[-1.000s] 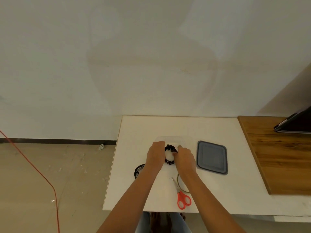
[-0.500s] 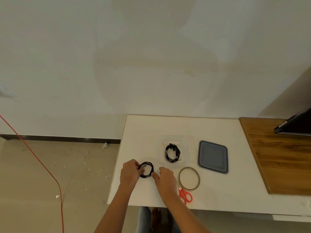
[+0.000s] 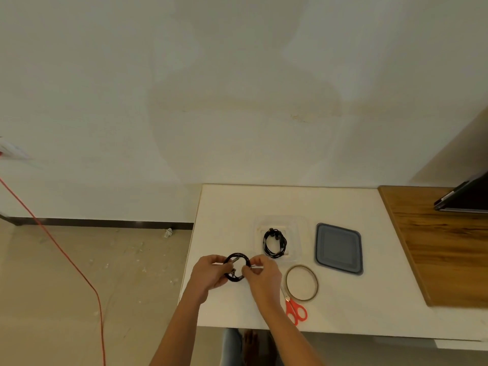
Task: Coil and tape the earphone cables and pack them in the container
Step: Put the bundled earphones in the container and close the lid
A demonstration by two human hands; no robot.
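Since the first coil (image 3: 274, 244) is lying in the container (image 3: 302, 225), the left hand (image 3: 208, 273) and right hand (image 3: 264, 276) are now pinching the second coil (image 3: 237, 256) between curled fingertips, probably readying it for taping.

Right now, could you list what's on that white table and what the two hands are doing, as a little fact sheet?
Left hand: grips the left side of the earphone coil
Right hand: pinches the same coil's right side
Container: clear, open, holding the packed coil
Lid: grey, lying flat to the right of the container
Tape roll: flat on the table, nearer the person than the container
Scissors: red handles, beside the right wrist, blades at the tape roll
Tape on the held coil: cannot tell
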